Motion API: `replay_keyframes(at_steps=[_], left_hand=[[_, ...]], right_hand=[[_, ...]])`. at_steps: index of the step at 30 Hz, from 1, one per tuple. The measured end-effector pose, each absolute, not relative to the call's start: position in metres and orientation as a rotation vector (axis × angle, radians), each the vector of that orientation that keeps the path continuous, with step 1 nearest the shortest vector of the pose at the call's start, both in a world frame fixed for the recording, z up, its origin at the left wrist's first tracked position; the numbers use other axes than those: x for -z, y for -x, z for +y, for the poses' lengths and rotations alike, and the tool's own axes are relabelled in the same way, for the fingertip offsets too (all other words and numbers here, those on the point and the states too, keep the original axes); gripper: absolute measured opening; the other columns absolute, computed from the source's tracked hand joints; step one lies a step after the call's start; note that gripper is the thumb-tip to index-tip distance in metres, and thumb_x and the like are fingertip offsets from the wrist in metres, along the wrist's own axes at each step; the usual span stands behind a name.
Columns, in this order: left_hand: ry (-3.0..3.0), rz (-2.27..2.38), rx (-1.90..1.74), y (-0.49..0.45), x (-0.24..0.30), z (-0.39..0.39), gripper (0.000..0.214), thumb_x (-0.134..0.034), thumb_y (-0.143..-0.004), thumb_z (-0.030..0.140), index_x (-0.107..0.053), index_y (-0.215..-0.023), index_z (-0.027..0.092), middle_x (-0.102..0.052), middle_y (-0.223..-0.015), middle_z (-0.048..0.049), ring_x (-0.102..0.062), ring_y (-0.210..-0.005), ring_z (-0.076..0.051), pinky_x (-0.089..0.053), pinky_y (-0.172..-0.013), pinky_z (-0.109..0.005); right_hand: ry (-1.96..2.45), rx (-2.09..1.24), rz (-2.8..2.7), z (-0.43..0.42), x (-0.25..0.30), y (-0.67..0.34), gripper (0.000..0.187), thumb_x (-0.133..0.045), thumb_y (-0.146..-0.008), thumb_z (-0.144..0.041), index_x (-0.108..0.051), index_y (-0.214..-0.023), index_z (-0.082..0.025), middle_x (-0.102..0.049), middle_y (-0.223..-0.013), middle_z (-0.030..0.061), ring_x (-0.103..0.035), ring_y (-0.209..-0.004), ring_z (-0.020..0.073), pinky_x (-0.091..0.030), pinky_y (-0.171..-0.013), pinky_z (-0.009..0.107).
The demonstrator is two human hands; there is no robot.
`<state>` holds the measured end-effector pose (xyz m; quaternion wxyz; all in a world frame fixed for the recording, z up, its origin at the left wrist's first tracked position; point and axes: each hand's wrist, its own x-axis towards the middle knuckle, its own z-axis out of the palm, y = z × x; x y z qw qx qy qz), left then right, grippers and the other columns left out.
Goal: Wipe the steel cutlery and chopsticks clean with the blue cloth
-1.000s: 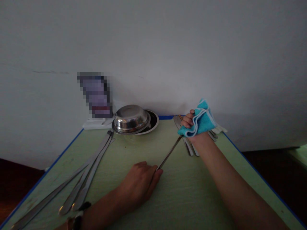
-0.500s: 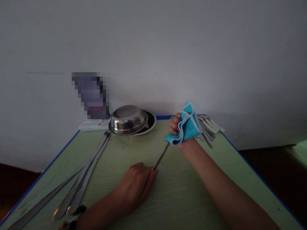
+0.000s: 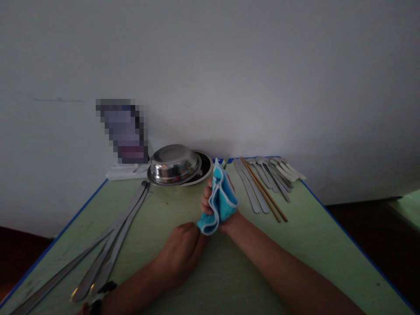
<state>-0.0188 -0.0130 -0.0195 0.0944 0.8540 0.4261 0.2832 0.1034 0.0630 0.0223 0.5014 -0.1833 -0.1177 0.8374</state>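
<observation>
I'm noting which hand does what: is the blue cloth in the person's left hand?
No, the right hand holds the blue cloth, while the left hand lies lower in the picture.

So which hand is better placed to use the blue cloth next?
Probably the right hand: it holds the blue cloth, whereas the left hand is just beside the cloth's lower edge.

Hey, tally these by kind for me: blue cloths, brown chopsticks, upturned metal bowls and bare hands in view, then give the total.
Blue cloth: 1
Brown chopsticks: 2
Upturned metal bowl: 1
Bare hands: 2 (left hand, right hand, partly covered)
Total: 6
</observation>
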Motion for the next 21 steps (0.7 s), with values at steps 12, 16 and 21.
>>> replay_keyframes(at_steps=[12,16,21], left_hand=[[-2.599,1.287,-0.301,0.006,-0.011,-0.016,0.041,-0.023,-0.096,0.026,-0.055,-0.071,0.017,-0.061,-0.063,-0.004,-0.054,-0.057,-0.018,-0.041,-0.059,-0.031],[-2.617,1.249,-0.275,0.007,-0.01,-0.016,0.04,-0.023,-0.095,0.026,-0.053,-0.07,0.017,-0.061,-0.063,-0.0034,-0.053,-0.056,-0.017,-0.04,-0.06,-0.031],[-2.643,1.225,-0.267,0.008,-0.01,-0.016,0.039,-0.024,-0.095,0.025,-0.051,-0.069,0.017,-0.059,-0.061,-0.0032,-0.053,-0.055,-0.017,-0.039,-0.059,-0.031]], right_hand=[[0.468,-1.736,-0.371,0.094,-0.051,-0.156,0.045,-0.025,-0.09,-0.039,-0.043,-0.055,-0.018,-0.034,-0.038,-0.0078,-0.023,-0.028,0.005,-0.019,-0.029,0.016],[0.435,-1.693,-0.395,0.102,-0.054,-0.172,0.048,-0.019,-0.092,-0.034,-0.044,-0.054,-0.018,-0.03,-0.037,-0.008,-0.023,-0.028,0.0051,-0.019,-0.029,0.015],[0.38,-1.596,-0.336,0.103,-0.061,-0.188,0.05,-0.016,-0.093,-0.033,-0.045,-0.056,-0.017,-0.035,-0.038,-0.0068,-0.03,-0.029,0.0048,-0.022,-0.03,0.015]])
